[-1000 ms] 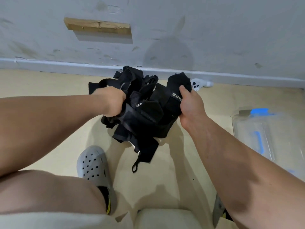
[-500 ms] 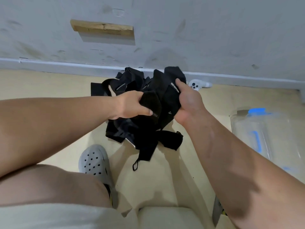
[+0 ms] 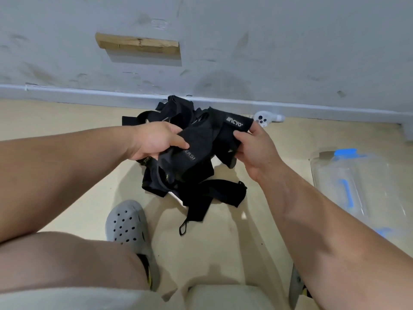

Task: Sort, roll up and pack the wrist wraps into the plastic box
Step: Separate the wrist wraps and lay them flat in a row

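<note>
Both your hands are on the wraps. Left hand grips a bunch of the tangle, right hand pinches the end of one logo strap. The rest of the pile is on the floor, well apart from the box. Risk: the straps look interlaced, so pulling that one will likely drag the whole bunch. The loop hanging low could snag too.

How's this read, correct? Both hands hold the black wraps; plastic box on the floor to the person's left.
Wrong side. Head view shows the plastic box on the floor to the person's right. The left hand and right hand do both hold the black wraps.
</note>
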